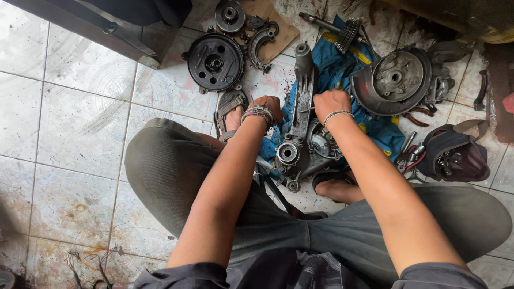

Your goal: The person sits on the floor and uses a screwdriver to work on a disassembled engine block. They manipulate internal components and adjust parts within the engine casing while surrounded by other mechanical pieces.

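Grey cast metal, greasy and dull, makes up the engine case that lies on the floor between my feet, its long arm reaching toward twelve o'clock. My left hand rests curled at its ten o'clock edge, fingers folded together against the metal. My right hand is a closed fist at its one o'clock side, clamped on a thin tool whose tip pokes sideways at the case arm; I cannot tell what kind of tool it is. A round bearing hole shows at the case's near end, bright-rimmed against the dirt.

Under the case lies a blue cloth, crumpled and spreading toward two o'clock. At two o'clock on it sits a round brake drum plate with a hub in the middle. At eleven o'clock a black round cover lies flat on the tiles, with a curved brake shoe just beside it on a scrap of cardboard. At twelve o'clock a toothed shaft lies across the cloth's far edge.

At three o'clock a dark tool bag stands open, with pliers and other red-handled tools sticking out of its near side. My sandalled left foot touches the case's left side and crowds my left hand. White tiles, stained, cover the floor around.
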